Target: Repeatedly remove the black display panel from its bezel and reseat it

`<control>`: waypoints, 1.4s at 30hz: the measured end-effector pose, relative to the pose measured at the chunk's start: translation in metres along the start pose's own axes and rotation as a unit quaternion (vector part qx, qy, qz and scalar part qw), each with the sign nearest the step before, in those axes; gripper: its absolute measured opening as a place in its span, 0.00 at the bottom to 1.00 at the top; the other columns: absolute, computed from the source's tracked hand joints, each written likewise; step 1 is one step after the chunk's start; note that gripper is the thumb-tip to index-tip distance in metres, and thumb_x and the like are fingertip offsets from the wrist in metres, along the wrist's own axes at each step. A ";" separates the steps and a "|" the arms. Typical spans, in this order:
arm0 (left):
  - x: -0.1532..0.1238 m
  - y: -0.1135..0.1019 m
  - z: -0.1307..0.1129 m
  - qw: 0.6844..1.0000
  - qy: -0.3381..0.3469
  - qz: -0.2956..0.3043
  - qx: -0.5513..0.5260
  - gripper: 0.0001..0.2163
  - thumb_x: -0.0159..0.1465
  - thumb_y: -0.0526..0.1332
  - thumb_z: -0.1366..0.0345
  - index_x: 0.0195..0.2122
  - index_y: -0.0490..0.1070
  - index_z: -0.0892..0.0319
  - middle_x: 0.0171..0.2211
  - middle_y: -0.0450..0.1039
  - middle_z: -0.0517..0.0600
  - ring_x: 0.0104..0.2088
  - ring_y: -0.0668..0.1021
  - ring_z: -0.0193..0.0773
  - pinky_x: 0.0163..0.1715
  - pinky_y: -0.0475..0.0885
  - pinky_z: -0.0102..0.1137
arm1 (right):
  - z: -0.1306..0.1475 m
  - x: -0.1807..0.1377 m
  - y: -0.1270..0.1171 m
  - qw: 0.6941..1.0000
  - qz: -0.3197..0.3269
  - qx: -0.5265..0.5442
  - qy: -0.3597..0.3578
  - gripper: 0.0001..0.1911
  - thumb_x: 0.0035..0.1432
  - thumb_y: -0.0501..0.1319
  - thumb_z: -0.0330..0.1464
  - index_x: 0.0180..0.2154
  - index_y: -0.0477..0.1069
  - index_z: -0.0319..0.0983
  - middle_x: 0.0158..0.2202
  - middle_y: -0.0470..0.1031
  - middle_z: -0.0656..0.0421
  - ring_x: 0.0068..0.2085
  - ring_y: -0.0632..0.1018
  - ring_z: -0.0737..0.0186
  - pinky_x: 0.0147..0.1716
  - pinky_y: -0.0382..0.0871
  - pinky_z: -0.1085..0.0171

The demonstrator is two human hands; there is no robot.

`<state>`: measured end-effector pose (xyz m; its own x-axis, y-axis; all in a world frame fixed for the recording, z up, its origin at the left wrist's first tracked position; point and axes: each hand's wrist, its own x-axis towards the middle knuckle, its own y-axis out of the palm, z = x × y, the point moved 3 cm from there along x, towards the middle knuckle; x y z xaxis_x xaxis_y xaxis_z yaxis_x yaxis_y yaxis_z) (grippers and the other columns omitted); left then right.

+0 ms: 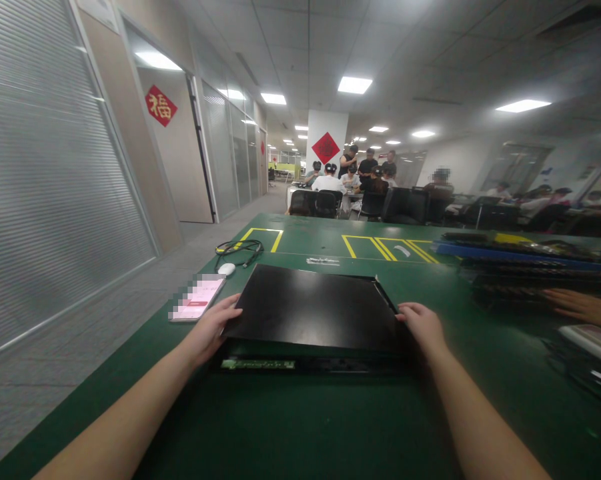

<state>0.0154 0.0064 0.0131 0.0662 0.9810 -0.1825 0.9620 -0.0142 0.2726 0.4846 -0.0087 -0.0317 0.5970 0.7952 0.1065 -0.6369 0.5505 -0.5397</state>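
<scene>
A flat black rectangular panel (313, 307) is held level over the green table, a dull light reflected on its surface. At its left edge my left hand (213, 331) is closed, fingertips on top and the rest of the grip hidden beneath. My right hand (424, 325) pinches the opposite edge near a raised metal-looking rim. Just below the panel's near edge a dark strip shows, with a green circuit board (258, 365) on its left part. Whether the strip belongs to the panel or to a part under it, I cannot tell.
A phone (199, 298), a white mouse (226, 269) and a coiled black cable (239, 252) lie on the left. Yellow tape marks the table (300, 225). At right, a co-worker's hand (587, 309) is beside stacked dark parts (530, 277) and a pale device (593, 343).
</scene>
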 end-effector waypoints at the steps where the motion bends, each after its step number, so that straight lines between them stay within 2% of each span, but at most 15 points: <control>1: 0.000 0.000 0.001 1.000 0.002 0.001 -0.003 0.25 0.47 0.70 0.71 0.49 0.75 0.60 0.41 0.83 0.55 0.42 0.84 0.49 0.31 0.77 0.30 | 0.001 -0.001 0.000 1.000 -0.001 -0.003 0.000 0.17 0.48 0.57 0.40 0.36 0.78 0.41 0.29 0.82 0.55 0.37 0.80 0.52 0.37 0.67 0.60; 8: 0.004 -0.002 0.005 1.000 -0.001 0.001 -0.003 0.23 0.51 0.69 0.73 0.50 0.73 0.62 0.41 0.83 0.57 0.37 0.85 0.47 0.28 0.77 0.30 | 0.002 -0.002 -0.001 1.000 -0.005 -0.028 -0.004 0.16 0.48 0.58 0.39 0.37 0.79 0.41 0.30 0.82 0.56 0.36 0.80 0.52 0.36 0.67 0.60; 13: 0.004 -0.001 0.004 1.000 0.003 -0.007 0.004 0.20 0.53 0.68 0.74 0.49 0.73 0.61 0.41 0.83 0.56 0.37 0.85 0.46 0.28 0.78 0.30 | 0.001 0.000 0.000 0.999 -0.004 -0.053 -0.012 0.15 0.49 0.58 0.38 0.37 0.79 0.43 0.30 0.82 0.56 0.38 0.80 0.53 0.37 0.67 0.60; 31: 0.002 0.001 0.004 1.000 0.016 0.002 0.001 0.22 0.52 0.69 0.76 0.49 0.72 0.62 0.41 0.83 0.58 0.39 0.85 0.49 0.32 0.80 0.32 | 0.008 -0.006 0.001 0.984 -0.016 -0.166 -0.070 0.14 0.51 0.58 0.40 0.35 0.80 0.45 0.30 0.81 0.55 0.32 0.78 0.54 0.29 0.64 0.61; 42: 0.007 -0.002 0.010 1.000 0.026 0.017 0.001 0.23 0.50 0.71 0.75 0.48 0.71 0.61 0.42 0.83 0.57 0.40 0.85 0.47 0.35 0.79 0.31 | 0.011 -0.008 0.002 0.978 -0.011 -0.188 -0.085 0.13 0.52 0.57 0.38 0.34 0.80 0.45 0.33 0.81 0.56 0.34 0.78 0.55 0.32 0.65 0.61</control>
<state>0.0163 0.0117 0.0021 0.0850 0.9886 -0.1241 0.9597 -0.0478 0.2768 0.4734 -0.0112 -0.0245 0.4979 0.8329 0.2416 -0.3813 0.4605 -0.8016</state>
